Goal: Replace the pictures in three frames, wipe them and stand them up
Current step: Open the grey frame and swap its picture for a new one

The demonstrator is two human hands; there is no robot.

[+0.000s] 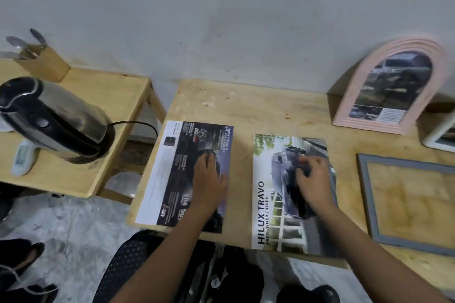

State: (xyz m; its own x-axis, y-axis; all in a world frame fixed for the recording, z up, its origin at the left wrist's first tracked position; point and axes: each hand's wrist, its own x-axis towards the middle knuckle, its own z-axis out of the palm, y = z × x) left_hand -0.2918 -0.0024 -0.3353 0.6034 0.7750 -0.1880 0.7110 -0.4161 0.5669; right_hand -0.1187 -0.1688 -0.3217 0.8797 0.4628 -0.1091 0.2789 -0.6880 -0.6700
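**Picking the next print for the empty frame: go slow here**

The person is working at the pale wooden desk (270,110) with two loose prints side by side. The left hand (209,179) is lying flat and open on the dark glossy brochure page (172,167), pinning it down. The right hand (312,177) is sitting on the light paper page printed HILUX TRAVO (270,216) with its fingers curled. There's something dark at the fingertips, but it's too blurry and I can't tell if it's gripping anything or if that's just the printed truck.

The flat grey rectangular frame (368,194) is lying open just right of that page, showing only bare desk through it. The pink arched frame (352,96) is already standing against the wall with a picture in it, and a white frame (437,130) is peeking in at the far right.

My guess is they're choosing or sizing a print for the grey one. Tip: keep one palm flat so the glossy sheet isn't sliding, lift by an edge to avoid creasing it, and check it against the opening before committing.
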